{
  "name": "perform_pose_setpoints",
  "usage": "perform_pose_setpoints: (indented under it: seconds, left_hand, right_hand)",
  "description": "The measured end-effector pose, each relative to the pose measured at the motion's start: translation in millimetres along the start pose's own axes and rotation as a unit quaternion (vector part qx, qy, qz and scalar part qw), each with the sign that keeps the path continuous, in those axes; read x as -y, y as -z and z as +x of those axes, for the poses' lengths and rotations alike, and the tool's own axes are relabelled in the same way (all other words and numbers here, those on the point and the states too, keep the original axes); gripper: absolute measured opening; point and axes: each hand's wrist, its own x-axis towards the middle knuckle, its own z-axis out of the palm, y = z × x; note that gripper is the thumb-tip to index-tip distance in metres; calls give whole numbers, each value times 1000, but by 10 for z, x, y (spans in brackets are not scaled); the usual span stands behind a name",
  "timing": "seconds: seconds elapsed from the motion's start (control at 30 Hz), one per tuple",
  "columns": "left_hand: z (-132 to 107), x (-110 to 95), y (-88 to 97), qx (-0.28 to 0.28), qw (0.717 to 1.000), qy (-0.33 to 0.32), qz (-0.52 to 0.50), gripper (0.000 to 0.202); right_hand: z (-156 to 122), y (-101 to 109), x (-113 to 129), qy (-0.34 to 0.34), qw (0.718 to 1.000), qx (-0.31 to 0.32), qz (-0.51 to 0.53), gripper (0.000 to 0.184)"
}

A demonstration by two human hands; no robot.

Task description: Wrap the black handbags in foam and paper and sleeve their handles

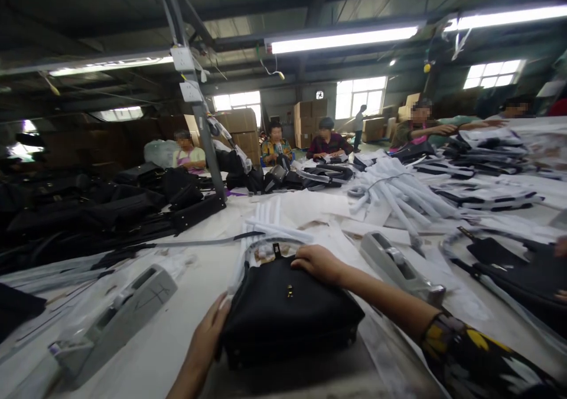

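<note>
A black handbag (283, 310) with a small gold clasp lies on the white table (186, 322) in front of me. My left hand (210, 334) presses against its near left side, fingers curled along the edge. My right hand (316, 264) rests on the bag's far top edge, fingers bent over it beside the wrapped handle (261, 245). Both hands grip the bag.
Grey tape dispensers stand at the left (115, 322) and right (398, 263). Black bags (110, 210) are piled at the left, white wrapped strips (398, 192) at the right. Another black bag (522, 275) lies far right. Several people sit at the table's far end.
</note>
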Motion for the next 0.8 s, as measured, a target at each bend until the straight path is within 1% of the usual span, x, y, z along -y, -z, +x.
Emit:
perform_pose_setpoints:
  seconds: [0.03, 0.1, 0.13, 0.17, 0.2, 0.23, 0.27, 0.3, 0.33, 0.37, 0.4, 0.47, 0.5, 0.53, 0.6, 0.67, 0.7, 0.73, 0.8]
  left_hand:
    - [34, -128, 32, -15, 999, 3, 31, 57]
    - [48, -329, 110, -28, 989, -70, 126, 56]
    - [32, -399, 136, -16, 977, -138, 163, 54]
    - [9, -451, 143, 16, 952, -226, 204, 53]
    - [-13, -486, 125, 60, 912, -324, 244, 56]
    - [-25, -509, 83, 106, 858, -419, 279, 62]
    - [-22, -521, 22, 142, 799, -496, 310, 68]
    - [-2, -525, -49, 166, 746, -549, 338, 73]
    - [33, -522, -123, 180, 707, -580, 362, 76]
    - [79, -513, -190, 188, 686, -591, 382, 78]
    - [129, -498, -245, 197, 678, -587, 397, 80]
    - [217, -455, -314, 227, 680, -562, 412, 84]
    - [244, -427, -331, 242, 683, -552, 412, 86]
    - [255, -399, -339, 253, 687, -544, 409, 87]
    - [221, -346, -337, 257, 691, -544, 401, 84]
    - [118, -319, -313, 246, 688, -555, 397, 74]
    - [46, -324, -293, 241, 689, -556, 397, 72]
    - [-33, -344, -268, 241, 691, -554, 398, 73]
    - [-193, -433, -209, 256, 702, -532, 398, 75]
  right_hand:
    - [-29, 38, -23, -15, 1000, -16, -3, 19]
    - [-182, 156, 14, -19, 999, -43, -2, 25]
    - [-298, 216, 66, -3, 999, -45, 3, 32]
    - [-429, 263, 129, 20, 999, -38, 12, 41]
    - [-564, 291, 194, 48, 998, -15, 22, 51]
    - [-692, 293, 250, 66, 997, 13, 29, 62]
    - [-803, 270, 289, 76, 995, 48, 30, 71]
    - [-889, 223, 306, 75, 994, 80, 23, 78]
    - [-949, 156, 300, 66, 992, 106, 10, 84]
    - [-983, 75, 271, 53, 991, 125, -7, 88]
    - [-995, -12, 224, 38, 990, 134, -24, 93]
    - [-979, -183, 101, 18, 991, 125, -45, 101]
    - [-965, -255, 38, 19, 992, 120, -45, 102]
    - [-954, -313, -16, 26, 992, 117, -40, 100]
    - [-957, -375, -79, 43, 992, 120, -23, 85]
    - [-997, -360, -64, 52, 990, 132, -11, 64]
    - [-1028, -325, -29, 54, 989, 139, -6, 57]
    - [-1063, -275, 22, 53, 988, 147, -2, 54]
    - [-1126, -145, 155, 50, 985, 164, 5, 57]
